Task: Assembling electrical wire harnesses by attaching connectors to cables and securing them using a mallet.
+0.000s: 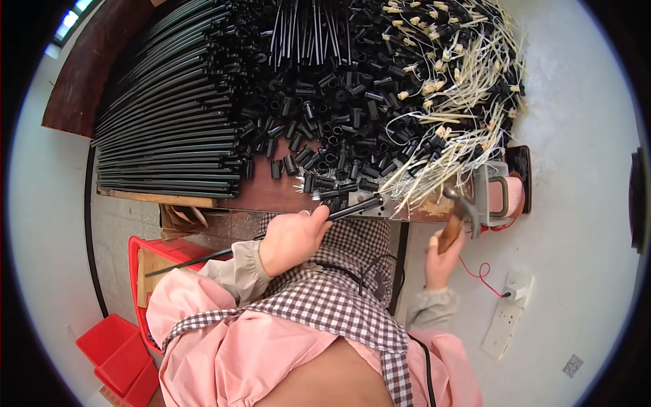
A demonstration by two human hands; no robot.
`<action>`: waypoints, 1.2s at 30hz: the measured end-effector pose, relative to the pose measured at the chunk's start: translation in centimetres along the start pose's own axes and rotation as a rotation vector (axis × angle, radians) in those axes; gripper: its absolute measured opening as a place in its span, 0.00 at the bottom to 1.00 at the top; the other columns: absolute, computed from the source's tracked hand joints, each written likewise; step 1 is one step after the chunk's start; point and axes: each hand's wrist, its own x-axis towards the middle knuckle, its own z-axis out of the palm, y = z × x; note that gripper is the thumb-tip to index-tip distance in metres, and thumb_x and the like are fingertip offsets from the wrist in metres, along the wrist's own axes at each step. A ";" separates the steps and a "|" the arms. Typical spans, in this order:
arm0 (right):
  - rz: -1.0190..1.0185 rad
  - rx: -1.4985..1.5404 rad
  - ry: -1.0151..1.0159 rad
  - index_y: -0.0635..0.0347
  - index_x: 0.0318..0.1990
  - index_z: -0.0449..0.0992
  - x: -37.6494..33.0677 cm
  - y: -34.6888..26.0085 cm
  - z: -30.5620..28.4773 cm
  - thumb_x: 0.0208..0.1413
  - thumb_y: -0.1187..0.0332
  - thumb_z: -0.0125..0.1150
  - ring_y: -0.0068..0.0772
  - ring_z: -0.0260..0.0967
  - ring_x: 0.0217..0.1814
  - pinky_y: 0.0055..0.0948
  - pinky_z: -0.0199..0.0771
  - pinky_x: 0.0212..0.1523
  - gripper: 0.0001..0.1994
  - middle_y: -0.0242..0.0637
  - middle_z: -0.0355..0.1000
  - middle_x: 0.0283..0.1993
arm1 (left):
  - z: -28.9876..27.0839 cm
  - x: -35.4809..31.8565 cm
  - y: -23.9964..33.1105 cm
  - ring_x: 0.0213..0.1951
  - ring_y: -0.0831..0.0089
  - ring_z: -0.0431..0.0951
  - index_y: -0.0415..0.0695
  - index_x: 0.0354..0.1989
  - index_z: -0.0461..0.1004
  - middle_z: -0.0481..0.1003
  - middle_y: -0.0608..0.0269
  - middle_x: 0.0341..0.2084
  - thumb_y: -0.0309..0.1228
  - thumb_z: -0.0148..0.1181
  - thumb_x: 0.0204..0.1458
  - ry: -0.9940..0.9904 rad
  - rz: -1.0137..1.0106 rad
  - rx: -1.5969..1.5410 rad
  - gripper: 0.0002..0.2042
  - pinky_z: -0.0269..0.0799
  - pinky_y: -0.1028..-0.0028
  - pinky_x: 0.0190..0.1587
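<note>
In my left hand (293, 239) is a long thin black tube (196, 260), fingers closed round it. The tube slants from the lower left, and its thicker black end (357, 207) lies at a metal block (369, 204) on the table's front edge. My right hand (443, 259) grips a hammer (450, 234) by its wooden handle. The hammer's metal head is raised, to the right of the tube's end and apart from it. Small silvery pins (328, 195) lie scattered beside the block.
Long black tubes (169, 146) are stacked on the left of the table (271, 193). Short black sleeves (305, 156) cover its middle. White wires with cream connectors (461, 129) heap at the right, near a clear container (483, 197). Red bins (112, 346) stand lower left; a power strip (507, 315) is right.
</note>
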 end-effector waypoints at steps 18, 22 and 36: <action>0.281 0.192 -0.339 0.64 0.57 0.58 2.2 -6.5 -5.6 0.53 0.66 0.55 0.35 0.64 0.18 0.29 0.66 0.20 0.24 0.38 0.68 0.24 | -1.8 0.9 -2.4 0.21 0.58 0.74 0.44 0.39 0.67 0.73 0.53 0.19 0.35 0.55 0.52 -0.184 0.192 -0.218 0.11 0.68 0.65 0.20; 0.044 -0.130 -0.081 0.63 0.54 0.61 3.3 -5.7 -4.6 0.54 0.65 0.55 0.43 0.66 0.30 0.34 0.69 0.32 0.22 0.44 0.68 0.30 | -3.8 1.4 -1.4 0.24 0.65 0.76 0.41 0.50 0.64 0.74 0.53 0.27 0.35 0.57 0.52 -0.561 0.018 -0.936 0.19 0.70 0.69 0.23; -0.848 -0.669 -0.595 0.62 0.41 0.72 9.6 -9.2 2.9 0.51 0.67 0.57 0.32 0.68 0.26 0.26 0.69 0.31 0.12 0.34 0.72 0.25 | -1.9 -11.6 -6.7 0.20 0.77 0.65 0.39 0.37 0.64 0.66 0.68 0.17 0.34 0.49 0.57 -0.292 -0.347 -0.995 0.10 0.61 0.76 0.23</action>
